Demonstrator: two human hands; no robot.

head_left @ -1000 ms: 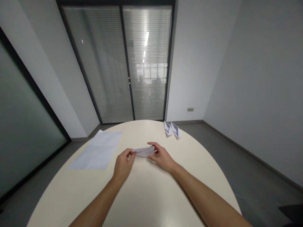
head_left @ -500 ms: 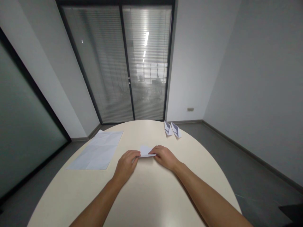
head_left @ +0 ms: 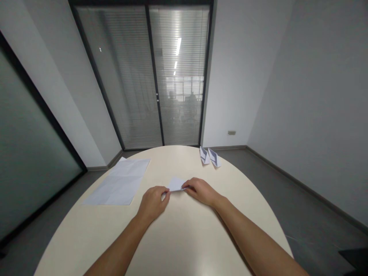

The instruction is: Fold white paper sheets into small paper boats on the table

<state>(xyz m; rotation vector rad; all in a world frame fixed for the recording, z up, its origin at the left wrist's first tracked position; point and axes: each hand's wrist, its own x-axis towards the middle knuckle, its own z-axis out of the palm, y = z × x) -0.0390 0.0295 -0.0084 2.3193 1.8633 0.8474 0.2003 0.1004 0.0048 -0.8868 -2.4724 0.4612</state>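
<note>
A small folded piece of white paper (head_left: 176, 184) lies between my hands near the middle of the table. My left hand (head_left: 153, 199) pinches its left corner between thumb and fingertips. At the right end, my right hand (head_left: 199, 190) grips the paper with curled fingers, and its thumb is partly hidden. The paper's near edge is slightly raised, with its back part showing behind it. How its layers are folded is too small to make out.
White creased sheets (head_left: 120, 182) lie flat at the table's left. Two folded paper boats (head_left: 214, 158) stand at the far right edge. The round cream table (head_left: 172, 237) has a curved rim; beyond it are a glass door (head_left: 178, 115) with blinds and a grey wall.
My left hand has shifted slightly down and its fingers have closed to a tighter pinch at the paper's left corner. My right hand has barely moved.
</note>
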